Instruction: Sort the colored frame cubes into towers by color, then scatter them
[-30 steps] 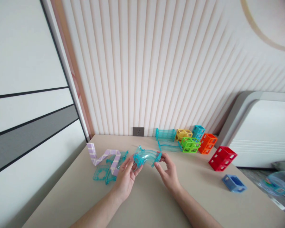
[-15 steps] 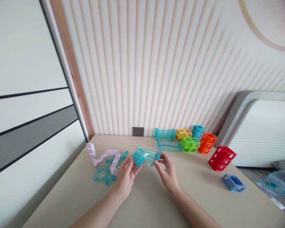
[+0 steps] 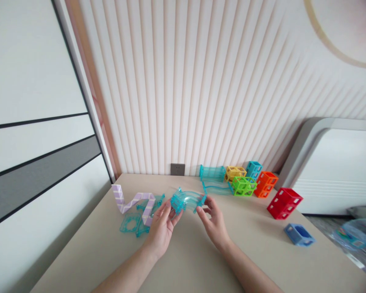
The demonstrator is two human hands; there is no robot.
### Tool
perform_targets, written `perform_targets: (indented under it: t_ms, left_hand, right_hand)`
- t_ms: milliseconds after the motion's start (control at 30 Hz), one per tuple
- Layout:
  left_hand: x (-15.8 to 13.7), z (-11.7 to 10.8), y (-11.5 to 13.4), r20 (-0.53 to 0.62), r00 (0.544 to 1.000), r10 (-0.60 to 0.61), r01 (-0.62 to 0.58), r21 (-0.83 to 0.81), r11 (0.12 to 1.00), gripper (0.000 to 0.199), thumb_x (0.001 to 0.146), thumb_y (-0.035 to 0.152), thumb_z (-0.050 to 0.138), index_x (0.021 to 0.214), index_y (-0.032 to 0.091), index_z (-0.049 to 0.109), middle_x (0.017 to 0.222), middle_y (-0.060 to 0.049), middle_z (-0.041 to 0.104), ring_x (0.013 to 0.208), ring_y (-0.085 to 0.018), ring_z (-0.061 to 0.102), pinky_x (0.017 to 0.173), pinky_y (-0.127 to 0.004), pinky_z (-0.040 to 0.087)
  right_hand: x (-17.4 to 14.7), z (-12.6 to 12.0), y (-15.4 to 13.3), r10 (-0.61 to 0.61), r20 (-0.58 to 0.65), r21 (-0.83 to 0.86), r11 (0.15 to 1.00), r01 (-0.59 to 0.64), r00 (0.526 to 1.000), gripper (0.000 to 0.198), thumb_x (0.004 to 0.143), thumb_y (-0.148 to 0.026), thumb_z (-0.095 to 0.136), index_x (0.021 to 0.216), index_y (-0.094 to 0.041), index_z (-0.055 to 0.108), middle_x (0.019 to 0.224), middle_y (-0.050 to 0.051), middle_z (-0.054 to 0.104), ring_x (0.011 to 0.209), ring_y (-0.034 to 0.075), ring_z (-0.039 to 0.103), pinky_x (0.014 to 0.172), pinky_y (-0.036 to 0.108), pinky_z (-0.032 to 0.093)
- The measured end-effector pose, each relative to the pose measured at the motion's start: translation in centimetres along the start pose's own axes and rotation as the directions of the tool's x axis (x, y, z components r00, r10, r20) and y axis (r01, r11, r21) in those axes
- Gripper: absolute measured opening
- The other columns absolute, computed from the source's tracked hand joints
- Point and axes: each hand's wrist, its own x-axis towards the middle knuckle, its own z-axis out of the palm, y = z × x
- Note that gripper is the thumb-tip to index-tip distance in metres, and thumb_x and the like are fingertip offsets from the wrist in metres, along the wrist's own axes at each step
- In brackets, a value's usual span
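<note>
Between my hands, above the table, is a clear teal curved track piece [image 3: 190, 200] with square connectors at its ends. My left hand [image 3: 163, 228] grips the thicker connector end, fingers partly beneath it. At the opposite end, my right hand [image 3: 212, 221] pinches the connector between thumb and fingers. A lilac-and-white zigzag folding toy [image 3: 136, 198] lies just left of my left hand. Under and beside it are several teal track pieces, including a flat square frame with a round hole [image 3: 130, 223], partly covered by the toy and my hand.
Along the table's back are a teal tube [image 3: 212, 173], a teal open track [image 3: 217, 187], and yellow [image 3: 235, 172], green [image 3: 244, 186], light-blue [image 3: 254, 170] and orange [image 3: 266, 184] frame blocks. A red block [image 3: 284, 203] and a blue one [image 3: 299, 235] stand near the right edge.
</note>
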Motion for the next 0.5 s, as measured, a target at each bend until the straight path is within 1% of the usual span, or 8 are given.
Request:
perform_targets:
  t_ms: [167, 367, 500]
  left_hand:
    - [-0.11, -0.02, 0.06, 0.006, 1.000, -0.018, 0.018, -0.014, 1.000, 0.030, 0.076, 0.032, 0.088, 0.099, 0.018, 0.073, 0.102, -0.005, 0.079, 0.095, -0.020, 0.075, 0.094, -0.037, 0.061]
    - [-0.17, 0.05, 0.12, 0.014, 0.999, -0.043, 0.044, -0.025, 0.999, 0.029, 0.078, 0.032, 0.087, 0.099, 0.018, 0.074, 0.101, -0.005, 0.079, 0.094, -0.018, 0.076, 0.094, -0.034, 0.061]
    - [-0.13, 0.10, 0.14, 0.013, 0.999, -0.050, 0.051, -0.044, 0.998, 0.027, 0.078, 0.031, 0.087, 0.098, 0.019, 0.074, 0.100, -0.004, 0.080, 0.093, -0.016, 0.075, 0.093, -0.032, 0.061]
  right_hand:
    - [0.14, -0.08, 0.17, -0.018, -0.010, -0.003, 1.000, 0.018, 1.000, 0.041, 0.088, -0.046, 0.070, 0.119, -0.020, 0.067, 0.104, 0.012, 0.075, 0.089, 0.025, 0.072, 0.070, 0.035, 0.063]
    - [0.07, -0.08, 0.15, 0.030, -0.027, -0.013, 0.999, -0.030, 0.999, 0.045, 0.087, -0.048, 0.071, 0.120, -0.018, 0.067, 0.097, 0.011, 0.074, 0.077, 0.022, 0.071, 0.063, 0.032, 0.061]
    - [0.07, -0.04, 0.11, 0.039, -0.028, -0.005, 0.999, -0.039, 0.999, 0.045, 0.086, -0.049, 0.071, 0.118, -0.018, 0.068, 0.098, 0.011, 0.074, 0.083, 0.024, 0.071, 0.065, 0.033, 0.061]
